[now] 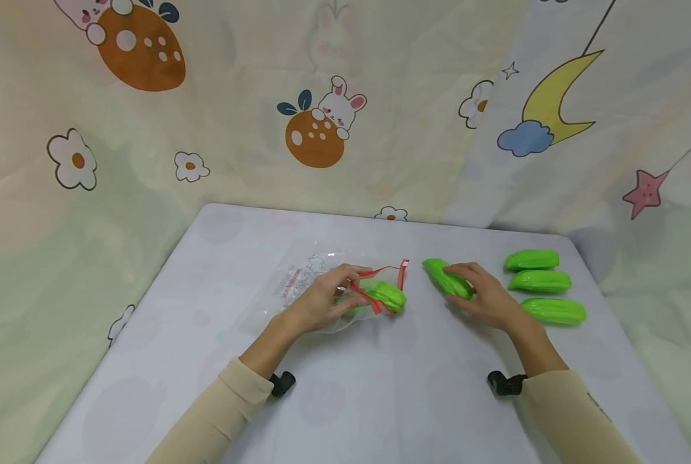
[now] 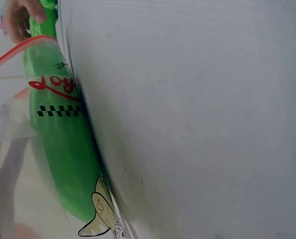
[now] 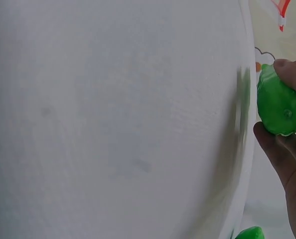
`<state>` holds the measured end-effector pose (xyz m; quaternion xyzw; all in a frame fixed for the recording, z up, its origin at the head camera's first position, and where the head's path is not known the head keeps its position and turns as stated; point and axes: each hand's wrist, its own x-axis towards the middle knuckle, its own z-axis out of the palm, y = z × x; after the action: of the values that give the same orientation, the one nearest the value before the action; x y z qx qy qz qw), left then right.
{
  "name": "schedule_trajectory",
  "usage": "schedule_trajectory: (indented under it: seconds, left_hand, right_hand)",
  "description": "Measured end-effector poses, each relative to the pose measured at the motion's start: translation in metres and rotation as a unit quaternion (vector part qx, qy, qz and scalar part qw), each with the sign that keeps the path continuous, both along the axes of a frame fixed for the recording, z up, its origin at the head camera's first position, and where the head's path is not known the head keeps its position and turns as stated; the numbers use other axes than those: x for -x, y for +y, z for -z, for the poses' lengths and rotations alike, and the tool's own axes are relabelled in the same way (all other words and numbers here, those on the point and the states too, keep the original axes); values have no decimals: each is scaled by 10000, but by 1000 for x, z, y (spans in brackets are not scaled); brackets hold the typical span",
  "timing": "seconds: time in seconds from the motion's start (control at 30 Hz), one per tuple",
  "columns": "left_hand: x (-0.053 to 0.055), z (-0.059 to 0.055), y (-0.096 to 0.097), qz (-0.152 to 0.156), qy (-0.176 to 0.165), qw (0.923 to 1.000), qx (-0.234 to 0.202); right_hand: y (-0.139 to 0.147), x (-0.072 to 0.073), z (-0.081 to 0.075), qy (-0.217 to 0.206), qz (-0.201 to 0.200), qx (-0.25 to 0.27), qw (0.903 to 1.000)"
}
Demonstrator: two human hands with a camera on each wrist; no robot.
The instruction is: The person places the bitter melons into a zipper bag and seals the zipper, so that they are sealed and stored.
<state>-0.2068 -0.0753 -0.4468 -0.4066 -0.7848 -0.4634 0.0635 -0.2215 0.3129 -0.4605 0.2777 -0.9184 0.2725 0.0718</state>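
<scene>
L hand (image 1: pixel 322 298)'s gripping the clear bag (image 1: pixel 290 283) near its red-edged mouth (image 1: pixel 401 277), R hand (image 1: pixel 487 298)'s grasping a green gourd (image 1: pixel 436 269) at the bag's 3 o'clock, apparently bagging, next move prob. needing a 9-o'clock shift.

2 sleeved arms (image 1: pixel 577 419) reach toward the surface's far edge (image 1: pixel 345 223); the left hand (image 1: pixel 321 299) and right hand (image 1: pixel 488 301) both curl inward.
</scene>
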Motion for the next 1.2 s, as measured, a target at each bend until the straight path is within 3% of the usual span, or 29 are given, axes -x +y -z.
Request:
schedule_trajectory:
  seconds: [0.2,0.6,0.87,1.2]
  left_hand:
    - [-1,0,0,14,-9,10000,47]
    - [6,-4,2,53,144,9999,7]
    - [3,-5,1,4,85,9999,-113]
    - [-3,1,1,-34,-24,9999,-145]
  right_hand:
    - [-2,-4,-1,281,4,138,9995]
    - [-4,-4,-11,393,-40,148,9991]
    - [-15,-11,-16,64,-202,221,9995]
    - [-28,-21,-18,131,-267,446,9986]
